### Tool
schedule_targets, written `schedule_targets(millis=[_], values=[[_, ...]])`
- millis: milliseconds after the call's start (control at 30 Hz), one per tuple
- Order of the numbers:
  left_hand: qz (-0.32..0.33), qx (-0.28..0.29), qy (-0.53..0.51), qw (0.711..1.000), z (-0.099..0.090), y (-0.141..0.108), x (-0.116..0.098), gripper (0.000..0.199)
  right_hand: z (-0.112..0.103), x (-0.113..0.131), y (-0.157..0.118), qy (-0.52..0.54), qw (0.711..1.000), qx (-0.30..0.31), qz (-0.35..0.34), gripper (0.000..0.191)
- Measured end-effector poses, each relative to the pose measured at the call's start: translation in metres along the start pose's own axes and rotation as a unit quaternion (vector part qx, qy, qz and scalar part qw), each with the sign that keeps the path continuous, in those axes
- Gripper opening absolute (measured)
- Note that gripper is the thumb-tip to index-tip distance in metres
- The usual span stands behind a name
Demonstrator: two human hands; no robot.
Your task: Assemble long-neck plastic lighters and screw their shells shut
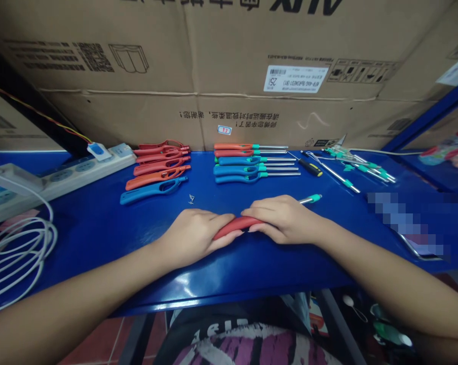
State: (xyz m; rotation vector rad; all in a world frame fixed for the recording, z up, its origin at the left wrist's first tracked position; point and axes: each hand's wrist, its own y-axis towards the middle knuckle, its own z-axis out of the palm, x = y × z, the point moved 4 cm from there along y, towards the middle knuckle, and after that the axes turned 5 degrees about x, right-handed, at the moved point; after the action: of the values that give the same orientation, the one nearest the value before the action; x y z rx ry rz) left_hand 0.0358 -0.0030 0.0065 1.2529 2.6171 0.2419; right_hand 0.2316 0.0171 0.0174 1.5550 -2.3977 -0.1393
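A red lighter handle (pixel 238 226) is held level above the blue table (pixel 156 284), one hand at each end. My left hand (pixel 198 235) is closed round its left part, thumb in front. At its right end my right hand (pixel 280 223) grips it with fingers behind and thumb in front. A metal tube with a green collar (pixel 311 198) shows just beyond my right hand. Small screws (pixel 191 199) lie behind my left hand. Farther back are red, orange and blue handle shells (pixel 153 191) on the left and several handles with metal tubes (pixel 236 170) in the middle.
A black and yellow screwdriver (pixel 310 167) lies near loose metal tubes with green parts (pixel 369 167). At the left are a white power strip (pixel 71 175) and coiled white cable (pixel 42 238). A phone-like object (pixel 419 243) lies at the right. A large cardboard box (pixel 156 61) stands behind.
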Motion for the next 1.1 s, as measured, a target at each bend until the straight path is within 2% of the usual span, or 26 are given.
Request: schedule_targets(millis=[100, 233, 333, 467, 567, 733, 833, 933, 1000, 1100], values=[[-0.01, 0.019, -0.006, 1.0, 0.002, -0.001, 0.001, 0.044, 0.002, 0.001, 0.0, 0.008, 1.0, 0.004, -0.001, 0.035], [-0.037, 0.055, -0.027, 0.997, 0.001, 0.001, 0.011, 0.044, -0.004, -0.006, 0.001, 0.013, 0.997, 0.06, 0.039, 0.035], [-0.056, 0.062, -0.059, 0.995, 0.0, 0.004, 0.019, 0.043, -0.012, -0.016, -0.003, -0.007, 0.994, 0.085, 0.067, 0.029], [-0.07, 0.047, -0.124, 0.989, 0.001, 0.004, 0.02, 0.038, -0.014, -0.024, -0.008, -0.052, 0.994, 0.063, 0.067, 0.024], [-0.064, 0.037, -0.128, 0.989, 0.003, 0.002, 0.014, 0.034, -0.009, -0.02, -0.007, -0.081, 0.994, 0.035, 0.057, 0.026], [-0.06, 0.04, -0.117, 0.99, 0.005, 0.002, 0.01, 0.034, -0.006, -0.021, -0.002, -0.096, 0.991, 0.061, 0.075, 0.027], [-0.081, 0.022, -0.117, 0.99, 0.002, 0.004, 0.018, 0.033, -0.019, -0.034, -0.008, -0.126, 0.985, 0.048, 0.105, 0.036], [-0.103, -0.001, -0.12, 0.987, -0.002, 0.006, 0.024, 0.033, -0.036, -0.058, -0.023, -0.174, 0.968, 0.031, 0.178, 0.04], [-0.114, -0.012, -0.116, 0.987, -0.004, 0.007, 0.026, 0.034, -0.044, -0.074, -0.033, -0.19, 0.957, 0.027, 0.218, 0.033], [-0.121, -0.018, -0.11, 0.986, -0.005, 0.006, 0.028, 0.036, -0.052, -0.089, -0.042, -0.171, 0.957, 0.025, 0.233, 0.017]])
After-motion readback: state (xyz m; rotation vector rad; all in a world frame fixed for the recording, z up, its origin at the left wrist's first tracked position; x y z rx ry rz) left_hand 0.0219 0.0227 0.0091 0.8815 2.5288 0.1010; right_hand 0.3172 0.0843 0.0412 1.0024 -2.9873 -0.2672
